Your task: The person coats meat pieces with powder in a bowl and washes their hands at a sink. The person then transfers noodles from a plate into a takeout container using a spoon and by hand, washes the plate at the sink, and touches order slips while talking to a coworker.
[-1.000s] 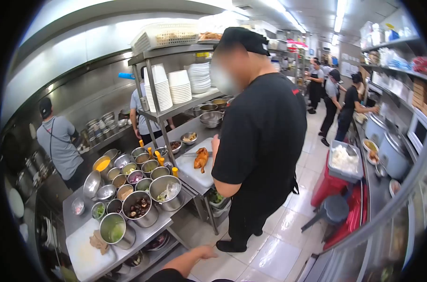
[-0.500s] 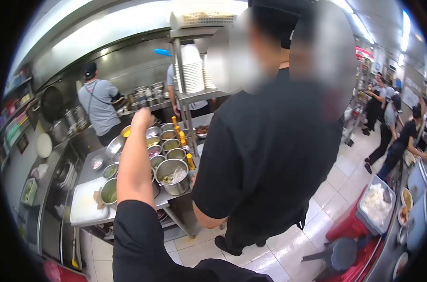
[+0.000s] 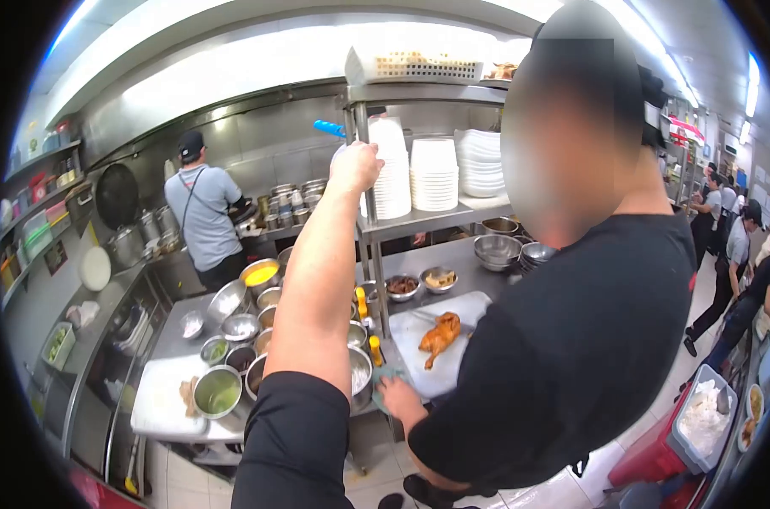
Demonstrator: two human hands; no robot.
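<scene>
My left hand (image 3: 357, 165) is raised at the end of an outstretched arm, beside the metal shelf post. Its fingers are curled at the left edge of a tall stack of white bowls (image 3: 391, 182). What they hold, if anything, is hidden from me. Just above the hand, a blue object (image 3: 328, 128) sticks out from the shelf. A shorter stack of white containers (image 3: 434, 176) and a stack of white dishes (image 3: 480, 161) stand farther right on the metal shelf (image 3: 436, 217). My right hand is out of view.
Close on my right stands a co-worker in black (image 3: 563, 339), one hand on a greenish cloth (image 3: 388, 386). A roasted bird piece (image 3: 441, 338) lies on a white board (image 3: 410, 332). Metal pots (image 3: 218, 392) crowd the counter below my arm. Another person (image 3: 202, 204) works behind.
My view has swung right and my left hand has moved from above the pots to the bowl stack. The nearby co-worker has turned, and the bird piece now shows.
</scene>
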